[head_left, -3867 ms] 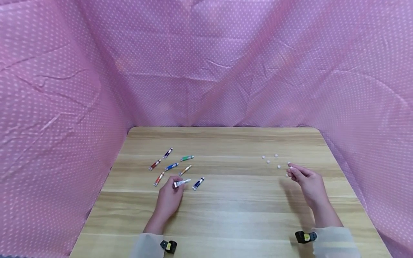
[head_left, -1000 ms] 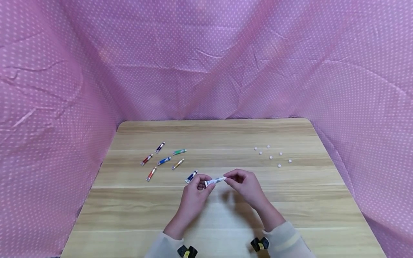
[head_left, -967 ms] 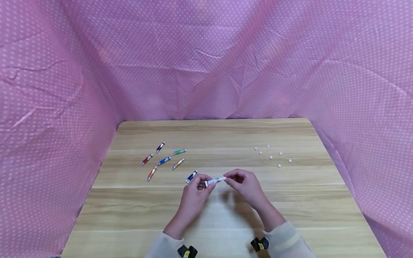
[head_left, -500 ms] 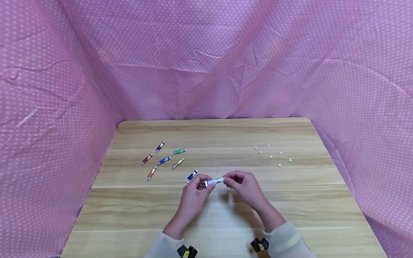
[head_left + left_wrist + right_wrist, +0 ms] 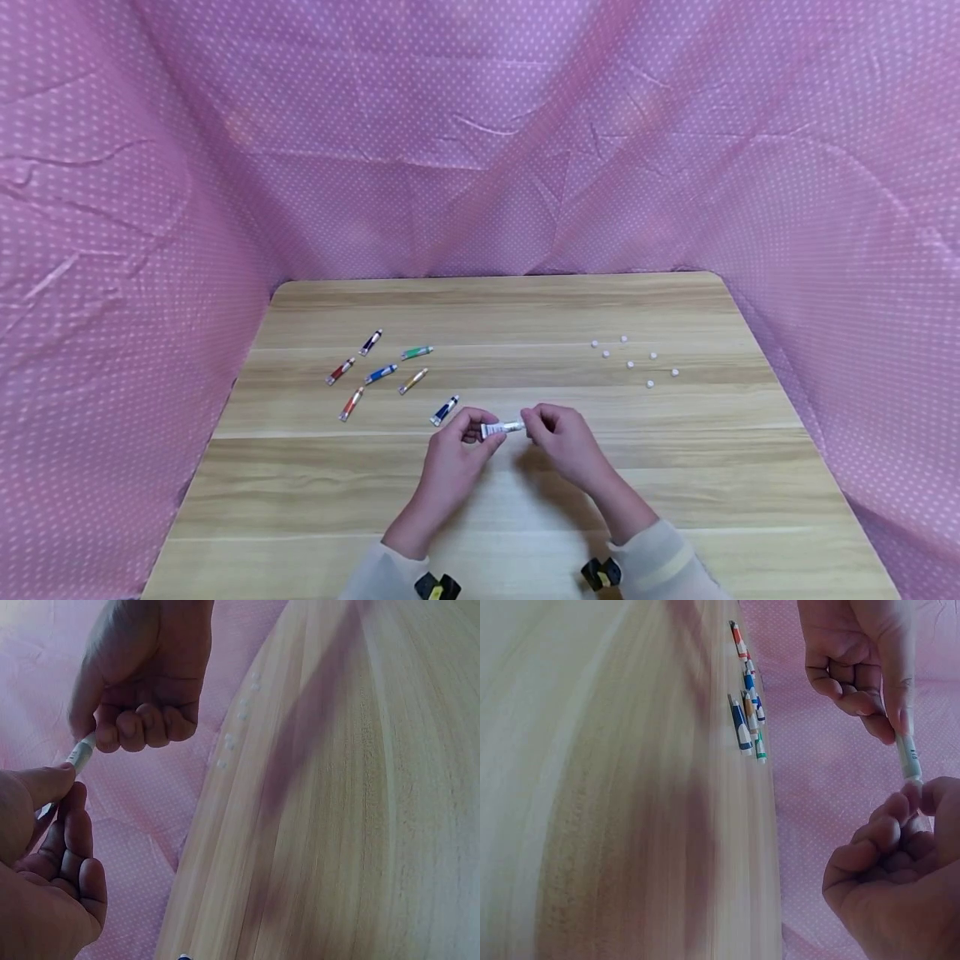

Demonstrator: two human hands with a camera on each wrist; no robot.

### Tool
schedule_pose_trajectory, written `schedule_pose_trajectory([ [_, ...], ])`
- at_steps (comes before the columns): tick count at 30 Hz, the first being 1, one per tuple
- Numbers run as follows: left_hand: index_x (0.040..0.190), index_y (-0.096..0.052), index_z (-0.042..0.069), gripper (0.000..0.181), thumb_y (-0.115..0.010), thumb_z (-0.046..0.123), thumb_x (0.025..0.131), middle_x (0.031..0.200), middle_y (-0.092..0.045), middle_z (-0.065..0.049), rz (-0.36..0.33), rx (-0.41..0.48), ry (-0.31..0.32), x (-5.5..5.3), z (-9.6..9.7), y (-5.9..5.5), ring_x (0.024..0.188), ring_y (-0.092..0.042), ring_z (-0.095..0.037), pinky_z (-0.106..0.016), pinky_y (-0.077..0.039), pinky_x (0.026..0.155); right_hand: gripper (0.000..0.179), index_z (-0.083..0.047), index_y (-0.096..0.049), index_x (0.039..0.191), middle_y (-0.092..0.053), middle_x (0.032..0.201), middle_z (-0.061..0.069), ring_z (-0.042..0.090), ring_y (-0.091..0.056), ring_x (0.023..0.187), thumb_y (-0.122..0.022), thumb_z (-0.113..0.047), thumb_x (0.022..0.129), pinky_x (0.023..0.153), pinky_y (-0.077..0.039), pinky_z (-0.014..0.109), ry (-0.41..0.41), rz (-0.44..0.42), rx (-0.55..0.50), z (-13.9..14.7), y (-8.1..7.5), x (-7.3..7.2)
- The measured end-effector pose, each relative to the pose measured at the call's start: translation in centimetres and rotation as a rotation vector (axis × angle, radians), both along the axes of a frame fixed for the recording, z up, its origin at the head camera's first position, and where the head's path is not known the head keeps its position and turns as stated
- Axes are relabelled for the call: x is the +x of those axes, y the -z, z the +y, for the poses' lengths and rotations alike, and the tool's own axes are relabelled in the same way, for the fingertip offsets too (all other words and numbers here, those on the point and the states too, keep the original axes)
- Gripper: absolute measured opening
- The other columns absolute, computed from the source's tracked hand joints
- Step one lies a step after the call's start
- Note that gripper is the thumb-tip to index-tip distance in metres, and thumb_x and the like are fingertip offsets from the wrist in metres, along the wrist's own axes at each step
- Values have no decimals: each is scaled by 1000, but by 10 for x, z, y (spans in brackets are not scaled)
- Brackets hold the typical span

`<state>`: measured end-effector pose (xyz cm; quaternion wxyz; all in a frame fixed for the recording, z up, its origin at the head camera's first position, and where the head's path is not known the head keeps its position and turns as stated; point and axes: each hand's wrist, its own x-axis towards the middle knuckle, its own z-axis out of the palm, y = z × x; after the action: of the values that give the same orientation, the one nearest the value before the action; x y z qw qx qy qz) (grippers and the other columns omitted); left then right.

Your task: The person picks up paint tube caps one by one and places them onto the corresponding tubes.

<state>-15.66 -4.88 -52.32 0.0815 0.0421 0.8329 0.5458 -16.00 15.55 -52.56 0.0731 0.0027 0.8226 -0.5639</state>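
Observation:
My left hand point(image 5: 453, 462) pinches a small white paint tube point(image 5: 495, 429) by its flat end, between thumb and fingers, above the middle of the table. The thumb and curled fingers of my right hand point(image 5: 566, 446) grip the white cap at the tube's narrow end; the fingers mostly cover this cap. In the right wrist view the tube point(image 5: 908, 756) runs from one hand to the other. A dark blue paint tube point(image 5: 445, 410) lies on the table just beyond my left hand.
Several coloured paint tubes, among them a green one point(image 5: 417, 353) and a red one point(image 5: 341, 372), lie at the left of the wooden table point(image 5: 525, 333). Several small white caps point(image 5: 630, 364) are scattered at the right. Pink dotted cloth point(image 5: 480, 167) hangs around the far sides.
Since the earliest frame, my right hand has come left from the caps to the tube's end, and my left hand has carried the tube right. In the last half second, my right fingers turned and curled further.

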Motion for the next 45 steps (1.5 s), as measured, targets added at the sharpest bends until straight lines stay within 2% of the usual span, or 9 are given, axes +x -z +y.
schedule_pose_trajectory([
  [5,115,-72,24,19,-81,26,99,108,-73,6,0,-17,18,2,0,-1,98,-66,-12,-25,-57,88,55,7,-58,71,-43,58,-5,10,-39,56,-58,-27,114,52,-32,22,4,-36,27,-3,-1,3],
  [10,116,-71,26,18,-80,26,100,108,-73,7,-13,-24,38,4,0,-3,99,-67,-12,-24,-57,89,64,13,-59,72,-43,55,-6,10,-37,54,-53,-33,116,52,-30,21,2,-47,38,-4,-2,5],
  [19,117,-70,25,18,-79,26,101,110,-74,7,-29,-2,37,5,-1,-4,100,-67,-13,-25,-57,89,75,1,-70,76,-53,62,4,14,-45,61,-33,-47,119,60,-39,26,-3,-55,33,0,-2,8],
  [22,117,-70,26,18,-78,27,102,110,-73,7,-38,3,24,4,-2,-3,101,-67,-14,-27,-57,89,67,-8,-75,90,-60,70,8,16,-52,68,-28,-43,121,67,-45,28,-14,-13,76,2,-3,8],
  [27,117,-70,25,18,-78,27,102,110,-72,5,-57,15,15,3,-3,-2,102,-66,-14,-27,-57,89,24,-13,-68,128,-71,96,15,27,-66,90,-47,-15,115,84,-55,31,-92,78,30,9,-3,10],
  [29,117,-70,25,18,-78,27,101,110,-72,5,-58,19,12,3,-3,-2,101,-66,-15,-26,-57,88,27,-12,-65,132,-72,104,18,26,-68,95,-58,-3,107,88,-57,30,-117,146,3,12,-2,11],
  [33,116,-71,23,18,-79,27,101,109,-72,3,-43,31,14,4,-4,-1,99,-66,-15,-25,-56,86,31,-8,-68,125,-74,105,12,14,-67,94,-72,6,98,88,-58,25,-96,244,-16,15,1,12],
  [38,115,-71,19,19,-80,27,100,107,-73,0,-25,43,25,4,-4,0,97,-66,-15,-24,-56,85,19,-8,-75,113,-77,103,5,9,-67,93,-78,0,96,89,-57,23,-31,188,-30,16,0,15],
  [45,114,-72,18,19,-80,27,100,106,-74,-1,-19,46,40,5,-3,0,96,-66,-15,-23,-55,84,13,-12,-78,107,-78,100,3,10,-67,91,-80,-5,96,85,-57,26,-18,159,-2,16,-4,19],
])
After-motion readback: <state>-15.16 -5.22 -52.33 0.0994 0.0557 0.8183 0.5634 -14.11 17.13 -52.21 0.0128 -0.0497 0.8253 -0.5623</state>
